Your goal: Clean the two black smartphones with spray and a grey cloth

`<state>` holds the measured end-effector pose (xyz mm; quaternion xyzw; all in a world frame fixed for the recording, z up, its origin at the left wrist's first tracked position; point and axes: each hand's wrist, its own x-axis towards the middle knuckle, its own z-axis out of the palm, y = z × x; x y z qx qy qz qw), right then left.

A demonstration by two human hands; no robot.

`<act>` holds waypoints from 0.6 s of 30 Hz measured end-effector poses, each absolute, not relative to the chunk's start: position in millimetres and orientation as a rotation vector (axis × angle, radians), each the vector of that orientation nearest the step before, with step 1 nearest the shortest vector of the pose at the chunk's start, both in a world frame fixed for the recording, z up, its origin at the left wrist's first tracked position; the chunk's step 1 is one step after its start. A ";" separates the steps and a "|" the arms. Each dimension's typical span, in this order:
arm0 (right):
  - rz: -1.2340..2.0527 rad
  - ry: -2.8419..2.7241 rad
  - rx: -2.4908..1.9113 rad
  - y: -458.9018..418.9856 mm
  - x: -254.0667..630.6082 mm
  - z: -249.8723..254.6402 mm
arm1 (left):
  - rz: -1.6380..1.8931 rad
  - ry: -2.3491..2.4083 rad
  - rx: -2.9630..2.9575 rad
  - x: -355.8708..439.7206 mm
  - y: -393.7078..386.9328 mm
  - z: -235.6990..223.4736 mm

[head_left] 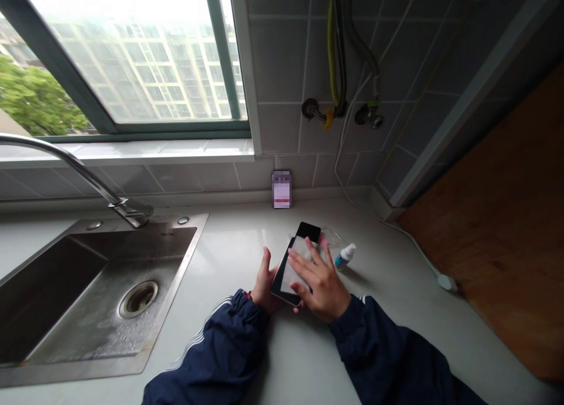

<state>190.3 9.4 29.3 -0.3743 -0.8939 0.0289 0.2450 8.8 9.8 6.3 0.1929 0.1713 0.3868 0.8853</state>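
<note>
Black smartphone [306, 231] lies flat on the pale stone tabletop [388, 311], right of the stainless sink [192, 258] and close to the near edge from my view. Long axis runs from lower left, near me, to upper right, with the exposed black end pointing toward the tiled wall. I can't tell which end is the top. Translucent sheet [288, 275] covers most of the face. Right hand [319, 281] is spread flat on it, fingers [304, 261] apart and pressing down. Left hand [264, 281] is wrapped around the phone's left long edge, fingers clamped there, though partly hidden. Main risk: the sheet creeps sideways if the right hand drags instead of pressing straight down. Phone could also skid on the smooth surface if the left hand's hold loosens. Blue-capped dropper bottle [345, 257] sits just beside the right hand, so a wide move could tip it. Clear plastic wrap [332, 237] behind the phone could snag too.
</note>
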 end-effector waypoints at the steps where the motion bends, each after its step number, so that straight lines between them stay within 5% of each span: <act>1: 0.116 -2.512 -0.927 6.1 188.8 31.3 | 0.846 0.403 0.365 9.0 9.9 7.3; 6: 0.206 -2.631 -0.723 -5.7 181.5 34.0 | 0.923 0.505 0.262 12.1 10.1 11.2; 18: 0.005 -2.314 -1.249 3.0 182.3 19.9 | 0.814 0.486 0.526 20.6 2.0 4.3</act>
